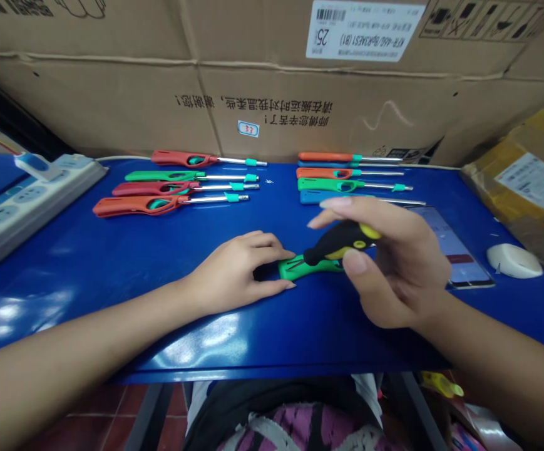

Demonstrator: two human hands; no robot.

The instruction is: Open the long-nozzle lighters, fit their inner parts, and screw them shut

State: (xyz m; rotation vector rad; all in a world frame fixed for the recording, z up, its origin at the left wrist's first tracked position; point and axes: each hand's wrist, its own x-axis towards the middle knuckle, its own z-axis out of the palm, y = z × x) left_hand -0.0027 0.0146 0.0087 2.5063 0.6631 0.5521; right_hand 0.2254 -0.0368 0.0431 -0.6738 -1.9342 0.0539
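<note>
A green long-necked lighter (316,265) lies on the blue table in front of me, partly covered by both hands. My left hand (248,266) grips its handle end between thumb and fingers, holding it against the tabletop. In my right hand (396,260) is a black and yellow screwdriver (340,242), held between thumb and fingers. Its thin shaft slants down to the left, and the tip meets the lighter's green handle near my left fingertips. Whether a screw sits under the tip is too small to tell. My right hand hides the lighter's far end.
Several long-necked lighters (140,205) lie in a row at the back left, and another group (330,184) at the back right. A power strip (32,194) stands at left. A phone (459,250), a white mouse (514,260) and a taped carton (529,181) are at right. A cardboard wall (126,106) closes the back.
</note>
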